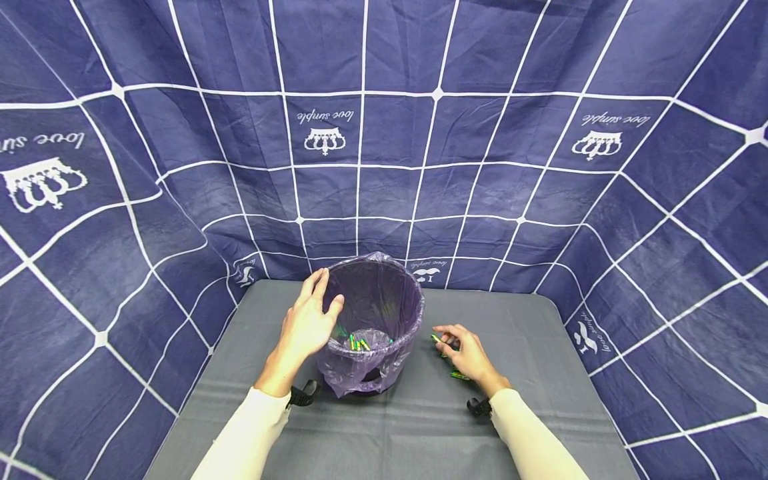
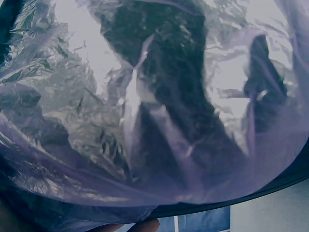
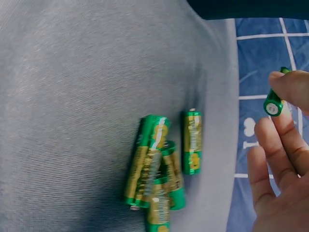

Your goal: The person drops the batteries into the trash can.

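A green and gold AA-type battery is pinched between the thumb and fingers of my right hand, just above the table to the right of the bin. Below that hand lie several more batteries, a few piled together and a single battery apart beside them. My left hand is at the left rim of a trash bin lined with a thin purple plastic bag, its fingers extended. Inside the bin, several green and gold batteries rest on the liner. In the left wrist view the crinkled bag hides most of that hand.
A grey cloth covers the table. Blue curtains with white grid lines enclose its back and both sides. The bin stands left of centre, near the back curtain.
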The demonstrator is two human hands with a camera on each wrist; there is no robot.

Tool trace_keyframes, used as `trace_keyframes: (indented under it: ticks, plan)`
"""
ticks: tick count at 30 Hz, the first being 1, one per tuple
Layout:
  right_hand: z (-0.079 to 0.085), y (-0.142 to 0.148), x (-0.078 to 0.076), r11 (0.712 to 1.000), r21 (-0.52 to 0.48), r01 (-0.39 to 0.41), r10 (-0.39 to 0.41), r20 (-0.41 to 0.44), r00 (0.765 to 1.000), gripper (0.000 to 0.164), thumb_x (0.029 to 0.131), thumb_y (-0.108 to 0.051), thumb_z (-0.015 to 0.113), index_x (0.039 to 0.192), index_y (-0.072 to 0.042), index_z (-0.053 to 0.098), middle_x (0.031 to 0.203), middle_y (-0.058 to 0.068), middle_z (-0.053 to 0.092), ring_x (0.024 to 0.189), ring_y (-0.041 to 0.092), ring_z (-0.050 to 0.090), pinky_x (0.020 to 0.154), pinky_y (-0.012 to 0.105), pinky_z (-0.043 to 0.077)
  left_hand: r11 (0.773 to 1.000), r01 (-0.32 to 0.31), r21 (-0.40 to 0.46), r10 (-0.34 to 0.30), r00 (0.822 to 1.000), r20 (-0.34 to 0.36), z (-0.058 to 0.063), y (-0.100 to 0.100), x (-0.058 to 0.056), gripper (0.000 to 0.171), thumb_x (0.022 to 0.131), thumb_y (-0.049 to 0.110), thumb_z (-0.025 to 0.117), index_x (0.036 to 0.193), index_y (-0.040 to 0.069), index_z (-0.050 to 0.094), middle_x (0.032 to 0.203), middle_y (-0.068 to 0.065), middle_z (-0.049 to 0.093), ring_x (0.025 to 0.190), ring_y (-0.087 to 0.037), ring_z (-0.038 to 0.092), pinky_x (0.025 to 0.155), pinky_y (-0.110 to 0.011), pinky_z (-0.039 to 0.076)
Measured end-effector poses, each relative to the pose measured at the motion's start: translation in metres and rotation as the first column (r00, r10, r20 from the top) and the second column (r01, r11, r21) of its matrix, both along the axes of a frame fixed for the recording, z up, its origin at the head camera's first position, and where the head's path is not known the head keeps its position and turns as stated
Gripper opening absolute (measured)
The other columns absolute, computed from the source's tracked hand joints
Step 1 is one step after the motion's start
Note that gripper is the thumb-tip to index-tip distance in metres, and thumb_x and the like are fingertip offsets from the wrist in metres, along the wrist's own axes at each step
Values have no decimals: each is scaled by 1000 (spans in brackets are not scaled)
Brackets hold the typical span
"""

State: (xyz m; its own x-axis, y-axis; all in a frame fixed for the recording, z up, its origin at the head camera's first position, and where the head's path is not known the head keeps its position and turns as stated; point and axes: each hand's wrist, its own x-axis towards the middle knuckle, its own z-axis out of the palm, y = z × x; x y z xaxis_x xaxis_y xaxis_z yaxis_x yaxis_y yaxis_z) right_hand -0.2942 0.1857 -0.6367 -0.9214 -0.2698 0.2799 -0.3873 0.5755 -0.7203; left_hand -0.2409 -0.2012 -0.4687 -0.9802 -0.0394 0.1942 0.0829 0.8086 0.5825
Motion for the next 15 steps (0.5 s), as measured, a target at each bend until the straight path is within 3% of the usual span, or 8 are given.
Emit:
trace_keyframes:
  ticks: [5, 15]
  plan:
    - [12, -2, 0, 998, -59, -33, 33, -9, 999, 41, 100, 4, 87, 138, -9, 84, 101, 3, 74, 86, 1, 66, 78, 22, 62, 1000, -4, 4, 4, 1000, -6, -1, 0, 0, 75, 120, 45, 55, 186, 17, 33, 194, -3, 29, 150, -59, 65, 118, -77, 54]
    - [39, -5, 1, 995, -86, -49, 43, -67, 997, 39, 102, 3, 85, 137, -13, 85, 105, 5, 72, 84, 2, 65, 75, 20, 60, 1000, -4, -1, 4, 1000, -11, -1, 0, 0, 74, 120, 45, 55, 185, 16, 34, 194, -4, 30, 146, -61, 67, 116, -77, 55]
